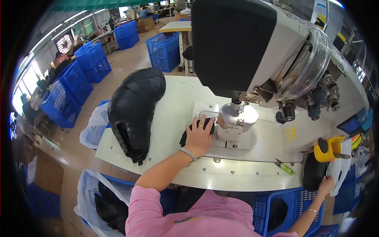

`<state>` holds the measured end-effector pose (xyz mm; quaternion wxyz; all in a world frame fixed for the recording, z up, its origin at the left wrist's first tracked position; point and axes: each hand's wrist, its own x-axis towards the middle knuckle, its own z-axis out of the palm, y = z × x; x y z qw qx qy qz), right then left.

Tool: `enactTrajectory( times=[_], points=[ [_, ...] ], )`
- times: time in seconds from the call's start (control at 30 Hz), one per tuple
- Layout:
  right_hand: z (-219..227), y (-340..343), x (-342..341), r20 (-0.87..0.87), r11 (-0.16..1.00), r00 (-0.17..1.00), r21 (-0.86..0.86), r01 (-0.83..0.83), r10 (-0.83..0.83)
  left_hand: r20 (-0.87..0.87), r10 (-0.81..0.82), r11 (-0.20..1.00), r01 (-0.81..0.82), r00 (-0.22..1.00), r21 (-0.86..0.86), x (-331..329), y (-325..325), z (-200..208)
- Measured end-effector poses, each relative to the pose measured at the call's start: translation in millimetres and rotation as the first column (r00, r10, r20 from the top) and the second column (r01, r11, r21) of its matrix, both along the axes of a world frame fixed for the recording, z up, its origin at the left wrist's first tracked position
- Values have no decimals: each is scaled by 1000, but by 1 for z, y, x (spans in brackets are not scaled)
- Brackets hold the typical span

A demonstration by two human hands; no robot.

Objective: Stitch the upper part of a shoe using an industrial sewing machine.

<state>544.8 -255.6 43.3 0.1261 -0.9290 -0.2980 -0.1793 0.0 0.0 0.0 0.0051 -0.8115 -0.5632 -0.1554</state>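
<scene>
**Black piece [183,139] beside the sewing machine [260,51]**

The left hand [198,139] lies palm down on the black piece, fingers spread and unclenched, just left of the sewing machine's metal post [237,118]. The right hand [326,185], well to the right of the machine at the edge of the desk [177,91], pinches the edge of a dark panel [314,173]. A bulky black bundle [136,104] rests left of the machine; green-handled snips [286,168] lie right of the machine's post, nearer the person.
</scene>
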Motion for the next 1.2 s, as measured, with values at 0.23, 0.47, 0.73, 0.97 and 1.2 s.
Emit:
enactTrajectory(
  times=[0.23,0.47,0.73,0.97,1.2],
  points=[
    [-4,-2,35,43,936,996,346,62,-81,30,-13,1000,13,999,25,-5,-2,1],
    [-17,-86,26,-184,254,951,960,120,248,64,-13,1000,14,998,-14,-6,-7,8],
    [6,-30,-148,186,698,876,540,-470,446,93,-97,995,97,991,13,-10,-4,4],
    [37,118,-297,-52,82,90,-148,-986,995,138,-114,993,110,984,39,-13,-3,0],
    [55,145,-313,-289,-143,-117,-72,-987,950,424,-193,981,162,885,108,-28,3,29]
  ],
)
